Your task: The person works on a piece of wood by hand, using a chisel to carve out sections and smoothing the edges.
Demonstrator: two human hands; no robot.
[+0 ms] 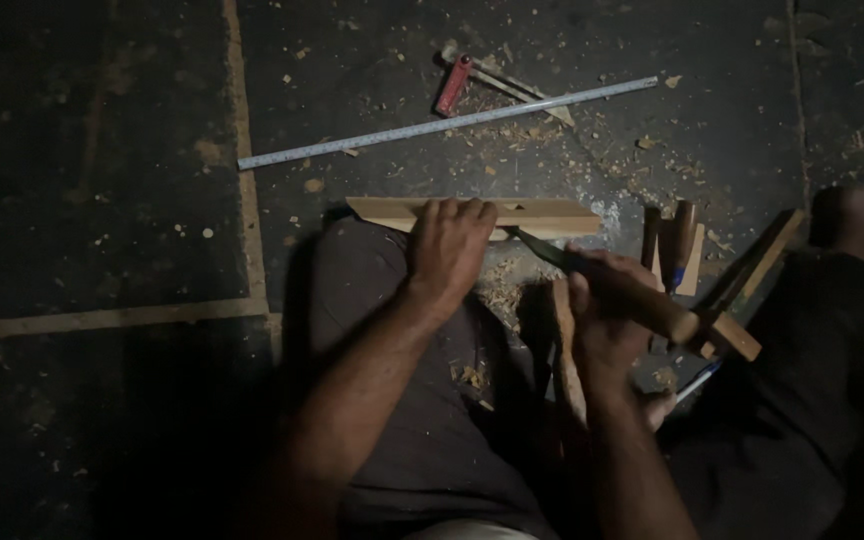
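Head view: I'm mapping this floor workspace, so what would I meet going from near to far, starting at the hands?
Left hand pressing on the wooden strip → long metal ruler → red-handled tool farthest away. The right hand, gripping a chisel, sits level with the left.

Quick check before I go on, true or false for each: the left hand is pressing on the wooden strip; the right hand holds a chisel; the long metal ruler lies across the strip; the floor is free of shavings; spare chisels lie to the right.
1. The left hand presses down on the wooden strip. True.
2. The right hand grips a chisel aimed at the strip. True.
3. The metal ruler lies across the strip. False: it lies on the floor beyond it, apart.
4. The floor is free of shavings. False: wood chips are scattered about.
5. Spare chisels lie to the right. True.
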